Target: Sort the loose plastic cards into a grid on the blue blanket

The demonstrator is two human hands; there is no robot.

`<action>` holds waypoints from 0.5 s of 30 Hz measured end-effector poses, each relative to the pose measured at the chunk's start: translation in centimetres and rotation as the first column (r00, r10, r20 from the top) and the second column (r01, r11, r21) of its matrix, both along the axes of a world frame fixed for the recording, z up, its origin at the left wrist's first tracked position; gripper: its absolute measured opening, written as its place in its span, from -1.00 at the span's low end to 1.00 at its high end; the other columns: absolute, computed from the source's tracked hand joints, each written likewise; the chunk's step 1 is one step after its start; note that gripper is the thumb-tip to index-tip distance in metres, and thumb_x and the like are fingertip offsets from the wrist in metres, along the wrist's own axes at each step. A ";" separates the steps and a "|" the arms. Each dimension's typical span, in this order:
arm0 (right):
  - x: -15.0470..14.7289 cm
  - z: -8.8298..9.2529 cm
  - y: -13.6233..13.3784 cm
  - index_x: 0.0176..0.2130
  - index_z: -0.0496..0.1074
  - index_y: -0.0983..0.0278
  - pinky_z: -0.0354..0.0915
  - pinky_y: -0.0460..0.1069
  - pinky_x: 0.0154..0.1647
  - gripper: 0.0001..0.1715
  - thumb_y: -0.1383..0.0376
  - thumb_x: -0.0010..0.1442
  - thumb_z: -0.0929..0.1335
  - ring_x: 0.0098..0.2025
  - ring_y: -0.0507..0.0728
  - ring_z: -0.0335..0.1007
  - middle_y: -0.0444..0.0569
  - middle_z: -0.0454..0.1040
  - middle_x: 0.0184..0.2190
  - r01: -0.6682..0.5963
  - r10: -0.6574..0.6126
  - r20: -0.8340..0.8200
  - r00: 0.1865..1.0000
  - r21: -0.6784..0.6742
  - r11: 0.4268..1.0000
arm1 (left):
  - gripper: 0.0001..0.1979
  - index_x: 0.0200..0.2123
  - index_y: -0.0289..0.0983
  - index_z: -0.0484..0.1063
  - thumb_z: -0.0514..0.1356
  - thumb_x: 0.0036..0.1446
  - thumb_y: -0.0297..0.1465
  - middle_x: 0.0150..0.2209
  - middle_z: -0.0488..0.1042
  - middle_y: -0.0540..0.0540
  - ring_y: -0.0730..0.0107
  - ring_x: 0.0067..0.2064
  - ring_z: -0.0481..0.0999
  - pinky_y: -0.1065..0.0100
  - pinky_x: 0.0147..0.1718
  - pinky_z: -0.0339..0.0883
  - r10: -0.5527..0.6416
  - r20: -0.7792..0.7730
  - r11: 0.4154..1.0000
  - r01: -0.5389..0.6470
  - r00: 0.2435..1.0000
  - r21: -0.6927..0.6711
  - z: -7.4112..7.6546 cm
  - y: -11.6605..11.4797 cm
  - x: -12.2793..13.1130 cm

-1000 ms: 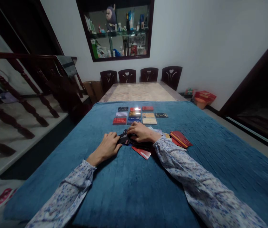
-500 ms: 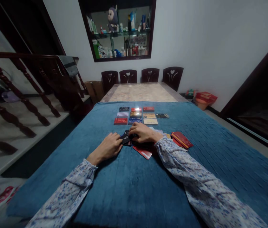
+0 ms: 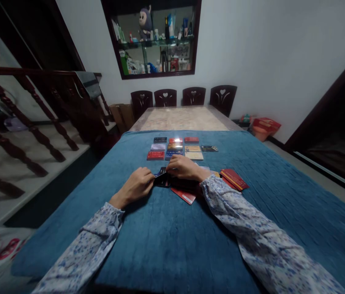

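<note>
My left hand (image 3: 136, 183) is closed in a pinch on the left end of a black card (image 3: 160, 177). At the card's other end are the bent fingers of my right hand (image 3: 183, 168), also closed on it. The card is tilted, so it shows nearly edge-on above other dark cards. Beneath my right hand lies a loose pile of cards, mostly covered by it. A red card (image 3: 186, 196) sticks out at the pile's near side. To the right, several dark red cards (image 3: 234, 179) lie fanned.
Beyond my hands, cards lie in rows on the blue cloth (image 3: 148, 245), among them a red card (image 3: 155, 155), a cream card (image 3: 194, 156) and a black card (image 3: 209, 148). Dark chairs (image 3: 165, 98) stand at the table's far end. A wooden railing (image 3: 37, 114) runs along the left.
The black card has tipped from showing its face to nearly edge-on. Both hands have shifted slightly upward in view. The rows of cards stay as they were.
</note>
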State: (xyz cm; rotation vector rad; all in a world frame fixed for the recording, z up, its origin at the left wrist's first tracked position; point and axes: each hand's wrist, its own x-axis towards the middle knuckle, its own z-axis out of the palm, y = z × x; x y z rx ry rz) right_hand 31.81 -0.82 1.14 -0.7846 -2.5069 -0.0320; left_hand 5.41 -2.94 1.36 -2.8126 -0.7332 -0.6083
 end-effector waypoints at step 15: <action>-1.2 -1.2 -0.3 -0.03 0.54 0.26 0.29 0.04 -0.10 -0.76 0.41 0.35 0.34 -0.13 0.19 0.35 0.08 0.62 -0.17 0.254 -0.249 -0.070 0.966 0.062 0.965 | -0.69 0.00 -0.31 0.47 0.09 0.22 -0.46 -0.15 0.62 -0.14 0.29 -0.20 0.59 0.24 -0.08 0.50 0.208 0.320 0.955 -0.122 0.924 -0.270 -2.2 2.3 -0.3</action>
